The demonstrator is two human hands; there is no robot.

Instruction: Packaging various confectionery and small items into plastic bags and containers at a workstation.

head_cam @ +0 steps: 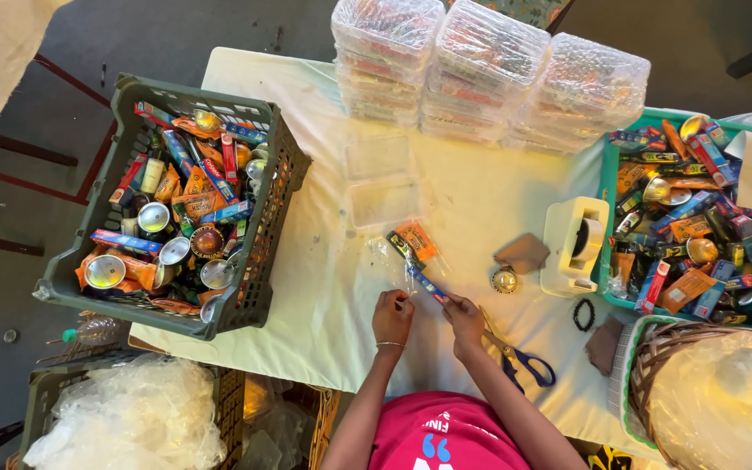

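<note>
My left hand [392, 315] and my right hand [464, 318] meet over the white table [324, 287] near its front edge. Together they pinch a thin clear plastic bag [396, 261] that holds a small blue packet [425, 283], a dark packet and an orange sachet [417, 239]. The right fingers grip the blue packet's near end; the left fingers hold the bag's edge. A bangle sits on my left wrist.
A grey crate [282, 187] of packets and round tins stands at left, a green tray [607, 187] of the same at right. Stacked clear boxes [480, 74] line the back; an open clear box [382, 178], tape dispenser [573, 245], gold tin [504, 280], blue-handled scissors [528, 361] and a wicker basket [654, 361] lie around.
</note>
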